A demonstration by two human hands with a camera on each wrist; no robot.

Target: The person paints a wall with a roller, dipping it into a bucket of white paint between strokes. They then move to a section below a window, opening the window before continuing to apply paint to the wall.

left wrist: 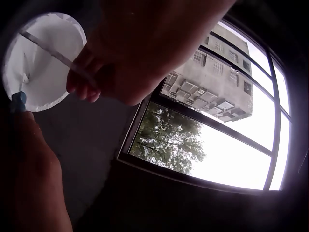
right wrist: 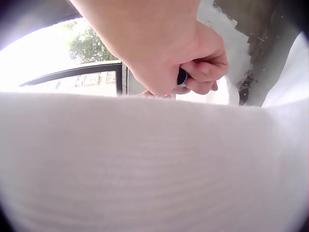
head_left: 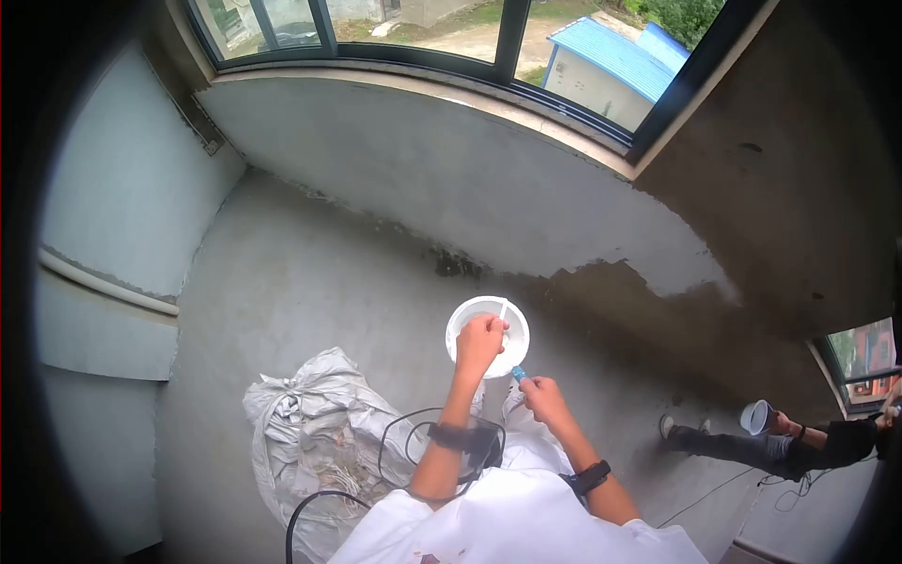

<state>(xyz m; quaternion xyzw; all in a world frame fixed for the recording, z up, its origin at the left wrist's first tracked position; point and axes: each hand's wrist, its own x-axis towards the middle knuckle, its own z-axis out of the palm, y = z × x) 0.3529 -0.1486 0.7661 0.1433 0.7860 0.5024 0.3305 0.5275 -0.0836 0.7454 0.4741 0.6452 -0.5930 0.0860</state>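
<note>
A white bucket (head_left: 455, 329) is in front of me, with white material inside. My left hand (head_left: 479, 346) is over the bucket, fingers curled round its flat, strip-like handle (left wrist: 50, 50), which runs across the opening from the rim. At the near side of the rim, my right hand (head_left: 547, 399) grips a putty knife by its blue handle (head_left: 519, 373). In the left wrist view the blade (left wrist: 22, 79) reaches into the bucket. The right wrist view shows the right hand (right wrist: 203, 63) curled round the dark handle end (right wrist: 182, 76), above the white shirt.
A crumpled white sack (head_left: 319, 414) and black cable (head_left: 387, 442) lie to the left. Ahead is a partly coated wall (head_left: 404, 141) under a window (head_left: 423, 61). At right, another person (head_left: 799, 451) in dark clothes holds a white container (head_left: 754, 417).
</note>
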